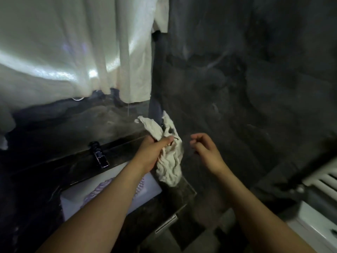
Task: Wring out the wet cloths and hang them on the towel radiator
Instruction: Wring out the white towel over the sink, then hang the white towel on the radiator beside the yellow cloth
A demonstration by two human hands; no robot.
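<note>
Dark stone walls back what looks like the wringing step: the left hand (pixel 155 150) grips the crumpled cloth (pixel 170 163), while the right hand (pixel 206 150), loosely curled and empty, should next take its free end to twist.

The cloth (pixel 169 161) hangs from the left hand (pixel 151 152), over the basin's (pixel 116 170) right corner; the right hand (pixel 206 150) is just right of it. A second cloth (pixel 98 190) lies in the basin. Behind, a curtain (pixel 73 42) hangs at left; the radiator (pixel 326 181) sits far right.
</note>
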